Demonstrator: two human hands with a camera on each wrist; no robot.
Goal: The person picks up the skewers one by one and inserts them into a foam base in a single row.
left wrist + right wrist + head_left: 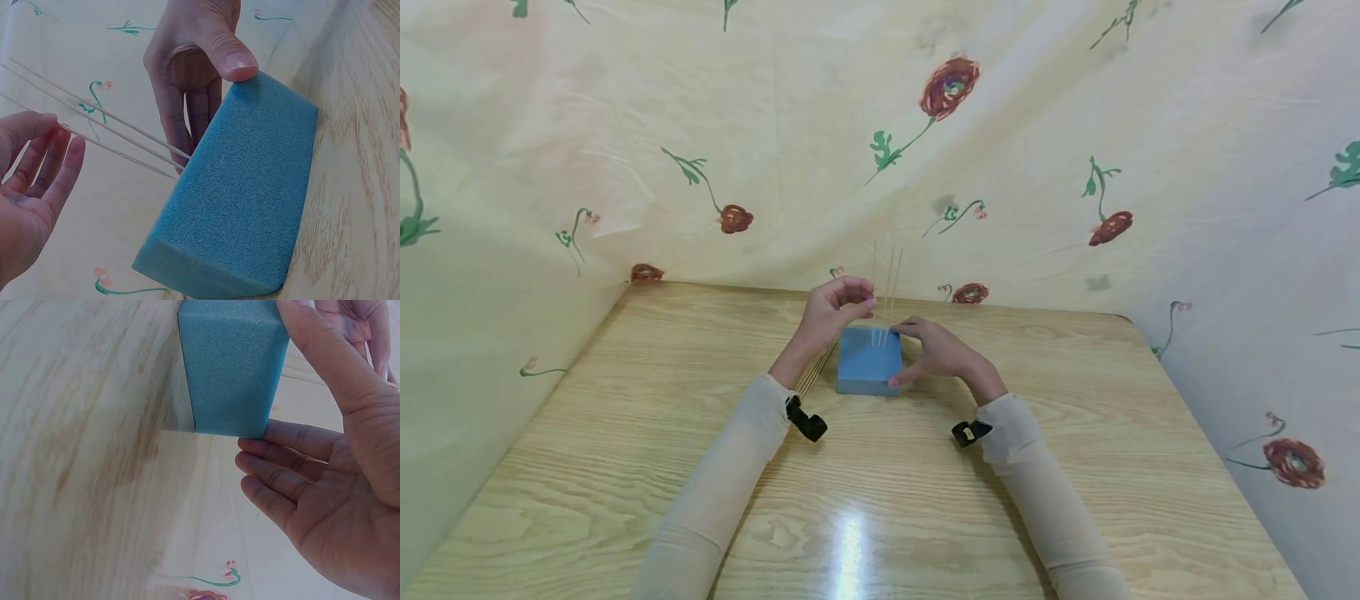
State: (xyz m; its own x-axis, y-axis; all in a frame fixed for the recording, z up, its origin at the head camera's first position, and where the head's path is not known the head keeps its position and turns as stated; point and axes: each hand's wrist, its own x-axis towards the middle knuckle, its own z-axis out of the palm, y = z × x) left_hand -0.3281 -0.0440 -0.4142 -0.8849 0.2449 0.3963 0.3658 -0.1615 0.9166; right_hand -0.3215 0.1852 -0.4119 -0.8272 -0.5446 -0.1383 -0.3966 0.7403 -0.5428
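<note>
Head view: left hand (837, 310) pinches one thin pale wooden stick (875, 262) between thumb and fingertips, partway up its length. Stick's long axis runs roughly upright, with its lower end down at the top face of a blue rectangular foam block (868, 367); whether it's sunk in or just touching, can't tell. Two more thin pale upright sticks (891, 279) stand just right of it, close beside it, leaning slightly.

Key relation: block lies below the left-hand pinch and slightly toward the person, so the held stick points down into its rear part. Left hand is nearer the held stick; right hand (942, 350) is on the block's right side, thumb at the near corner, fingers at the far one, grip closed across the block.

Left wrist view confirms the pinch and all three sticks meeting the block near each other. Block sits flat on the light wood-grain table (625, 467), near its far edge. Bundle of loose thin sticks (817, 372) lies left of the block, partly under the left forearm.
</note>
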